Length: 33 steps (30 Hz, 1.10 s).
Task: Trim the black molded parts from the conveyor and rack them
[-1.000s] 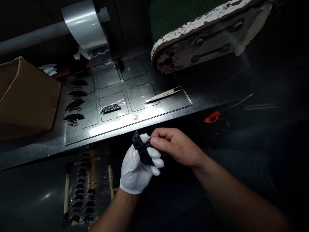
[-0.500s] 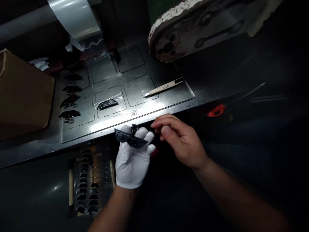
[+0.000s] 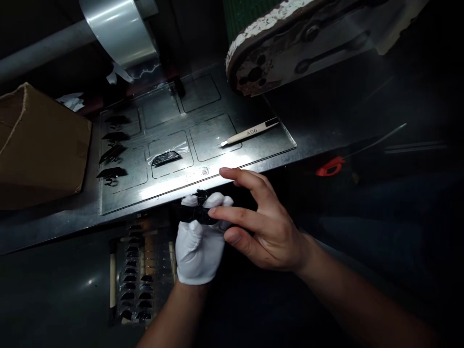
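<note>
My left hand [image 3: 201, 249], in a white glove, grips a small black plastic part [image 3: 186, 213] just in front of the bench edge. A thin black hooked piece pokes up between the gloved fingers. My bare right hand [image 3: 263, 220] is at its right with fingers spread, one fingertip at the right end of the part; whether it presses on it I cannot tell. On the bench mat, a similar black part [image 3: 166, 158] lies on clear film. A pale pen-like tool [image 3: 250, 132] marked A06 rests farther right.
Several black parts [image 3: 112, 172] stand along the mat's left side, by a cardboard box [image 3: 43, 145]. A film roll [image 3: 119, 34] hangs behind. A belt machine [image 3: 261, 72] overhangs the back right. Below the bench sits a tray [image 3: 113, 275] of black parts; red-handled scissors [image 3: 329, 166] lie right.
My right hand has spread its fingers and moved one fingertip over to the black part. The part has turned in my left hand and now looks more level. The view has shifted slightly.
</note>
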Motion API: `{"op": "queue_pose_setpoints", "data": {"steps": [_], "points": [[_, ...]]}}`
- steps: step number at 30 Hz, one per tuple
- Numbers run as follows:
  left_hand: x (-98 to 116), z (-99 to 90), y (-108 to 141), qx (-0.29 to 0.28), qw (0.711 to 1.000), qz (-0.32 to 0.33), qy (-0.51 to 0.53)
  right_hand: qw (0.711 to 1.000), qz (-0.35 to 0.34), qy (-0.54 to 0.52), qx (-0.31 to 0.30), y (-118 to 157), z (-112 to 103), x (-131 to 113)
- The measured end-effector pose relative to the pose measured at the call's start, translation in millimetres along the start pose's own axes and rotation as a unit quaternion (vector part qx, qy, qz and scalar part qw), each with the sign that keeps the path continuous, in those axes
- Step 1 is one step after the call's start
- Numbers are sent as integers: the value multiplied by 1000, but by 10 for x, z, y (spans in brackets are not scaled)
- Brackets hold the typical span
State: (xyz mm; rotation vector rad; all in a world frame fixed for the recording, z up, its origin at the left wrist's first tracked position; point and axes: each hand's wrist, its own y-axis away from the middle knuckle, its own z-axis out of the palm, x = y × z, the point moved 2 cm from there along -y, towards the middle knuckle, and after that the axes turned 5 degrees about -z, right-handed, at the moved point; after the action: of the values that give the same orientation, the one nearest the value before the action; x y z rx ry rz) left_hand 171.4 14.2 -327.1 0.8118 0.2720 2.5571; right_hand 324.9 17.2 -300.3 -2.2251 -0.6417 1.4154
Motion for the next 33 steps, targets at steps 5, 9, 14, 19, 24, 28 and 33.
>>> {"op": "queue_pose_setpoints", "data": {"steps": [5,9,14,19,24,28,33], "points": [[-32,-25,16,63,997,-37,9,1000,16,-3,-21,0,-7,-19],[-36,-49,14,106,992,-61,0,996,59,-67,-1,16,-9,-25],[-6,7,-3,46,994,-95,32,959,207,-168,93,68,-43,99],[-7,48,-9,24,992,-106,61,943,261,-194,64,108,-12,201],[-28,56,-10,30,992,-115,52,927,301,-223,29,104,1,215],[-32,49,2,28,990,-128,57,890,348,-293,-20,29,21,224],[-25,35,24,24,989,-140,38,854,371,-355,-86,-65,55,235]]}}
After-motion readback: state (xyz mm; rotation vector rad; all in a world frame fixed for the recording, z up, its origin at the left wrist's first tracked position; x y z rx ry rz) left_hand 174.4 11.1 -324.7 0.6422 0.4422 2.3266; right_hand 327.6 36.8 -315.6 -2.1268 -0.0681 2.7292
